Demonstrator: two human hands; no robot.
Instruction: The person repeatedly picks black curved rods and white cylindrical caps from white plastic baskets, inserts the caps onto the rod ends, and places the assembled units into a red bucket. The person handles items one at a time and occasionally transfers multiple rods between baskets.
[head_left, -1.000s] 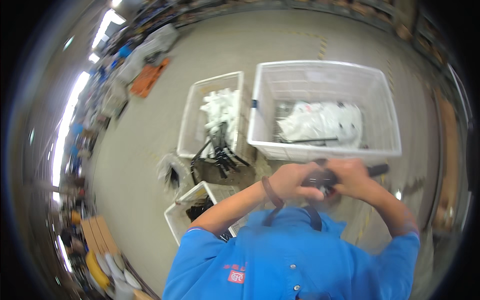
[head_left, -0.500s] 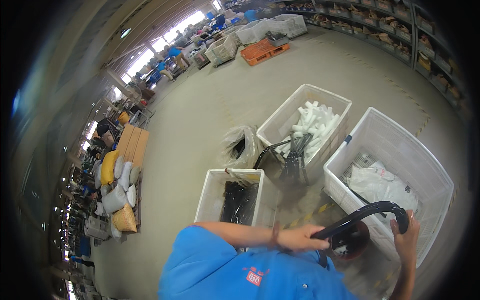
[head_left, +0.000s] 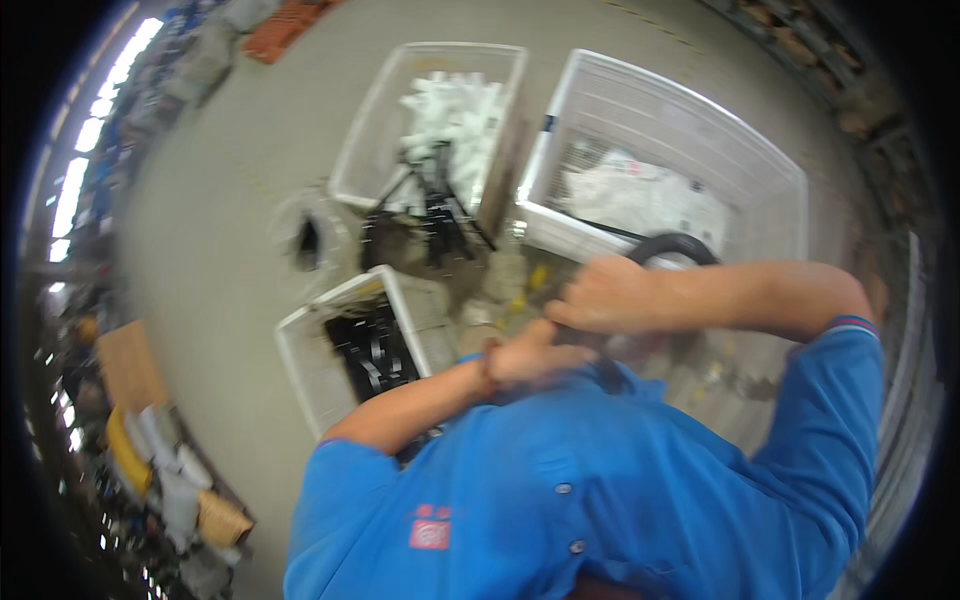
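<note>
A black curved tube (head_left: 682, 244) arches out from behind my right hand and forearm, against the near side of a white crate; its ends are hidden. My right hand (head_left: 605, 295) is curled closed in front of my chest, and what lies inside its fingers is hidden. Just below and left of it, almost touching, is my left hand (head_left: 535, 358), its fingers smeared by motion. Whether that hand grips the tube cannot be made out.
The large white crate (head_left: 690, 90) holds white plastic sacking (head_left: 650, 195). Another crate (head_left: 365, 130) contains white tubes (head_left: 455, 105) and black bent frames (head_left: 440, 215). Nearer left, a smaller crate (head_left: 300, 370) holds black wrapped parts (head_left: 370, 345). Beside it stands a clear bag (head_left: 335, 240).
My right hand has left the tube's far right bend and come across toward my left hand. The tube now shows mostly behind my right forearm. My view has swung right and down.
</note>
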